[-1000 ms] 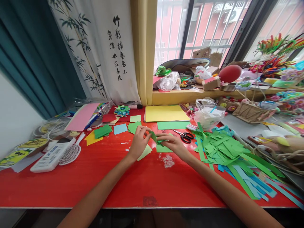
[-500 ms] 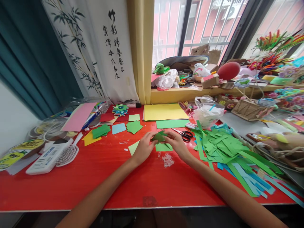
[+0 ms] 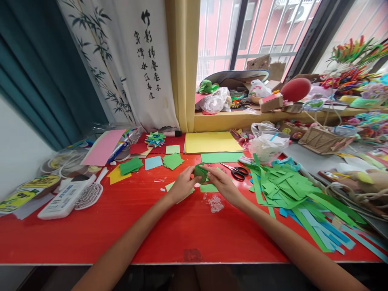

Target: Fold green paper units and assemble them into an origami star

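Between my two hands, above the red table (image 3: 169, 234), is a small folded piece of dark green paper (image 3: 200, 173). My left hand (image 3: 183, 184) pinches its left side, and my right hand (image 3: 220, 180) has its fingers closed on the right side. The fingertips cover parts of the folds. Beneath the hands lie a light green paper square (image 3: 209, 188) and a pale green sheet partly hidden by my left hand. Black-handled scissors (image 3: 239, 173) rest just beyond my right hand. A patch of small white scraps (image 3: 216, 204) lies on the table nearer to me.
Many green paper strips (image 3: 281, 184) are heaped at right. Yellow sheets (image 3: 212, 142) are stacked at the back, left of a plastic bag (image 3: 268, 143). Paper squares (image 3: 172, 161), a folded paper star (image 3: 155, 139) and a hairbrush (image 3: 90, 194) lie to the left.
The green paper has been turned between my fingers and now stands more upright, showing a different face. My view has shifted slightly.
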`<state>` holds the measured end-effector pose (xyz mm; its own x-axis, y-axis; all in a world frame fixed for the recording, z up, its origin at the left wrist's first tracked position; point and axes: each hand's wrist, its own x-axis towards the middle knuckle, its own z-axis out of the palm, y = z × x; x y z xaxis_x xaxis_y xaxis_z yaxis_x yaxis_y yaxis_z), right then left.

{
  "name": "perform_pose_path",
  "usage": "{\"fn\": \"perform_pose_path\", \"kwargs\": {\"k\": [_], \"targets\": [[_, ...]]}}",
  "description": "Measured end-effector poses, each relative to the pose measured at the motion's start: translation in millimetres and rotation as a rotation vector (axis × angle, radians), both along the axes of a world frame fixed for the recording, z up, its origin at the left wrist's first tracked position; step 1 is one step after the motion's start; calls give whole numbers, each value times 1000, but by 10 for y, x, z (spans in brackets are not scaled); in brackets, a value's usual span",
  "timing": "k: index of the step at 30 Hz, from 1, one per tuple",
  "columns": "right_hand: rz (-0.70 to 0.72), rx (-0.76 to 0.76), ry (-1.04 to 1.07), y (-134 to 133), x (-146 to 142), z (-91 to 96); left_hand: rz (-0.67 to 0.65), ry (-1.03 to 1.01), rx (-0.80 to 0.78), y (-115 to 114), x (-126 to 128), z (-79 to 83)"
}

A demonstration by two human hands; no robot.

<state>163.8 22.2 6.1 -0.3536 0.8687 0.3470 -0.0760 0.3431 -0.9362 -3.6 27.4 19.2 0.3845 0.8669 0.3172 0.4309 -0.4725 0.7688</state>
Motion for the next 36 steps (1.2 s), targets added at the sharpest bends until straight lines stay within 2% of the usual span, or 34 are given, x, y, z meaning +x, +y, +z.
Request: {"fn": "perform_pose_path", "kwargs": {"k": [7, 12, 15, 19, 23, 29, 33, 36], "targets": [[-61, 16, -156, 24, 5, -88, -80, 4, -94, -35, 19, -53], [-191, 164, -323, 0, -14, -109, -93, 11, -84, -80, 75, -96], [-268, 208, -311, 10, -18, -125, -109, 7, -69, -100, 101, -112], [-263, 132, -309, 35, -9, -137, -139, 61, -46, -109, 117, -123], [-176, 107, -324, 27, -14, -130, -83, 164, 8, -122, 127, -114], [-193, 31, -227, -8, -41, -122, -23, 227, 72, -148, 139, -106], [-215, -131, -97, 10, -46, -159, -13, 167, 76, -132, 146, -141], [-194, -234, -141, 45, -31, -193, 39, 129, 62, -107, 143, -150]]}}
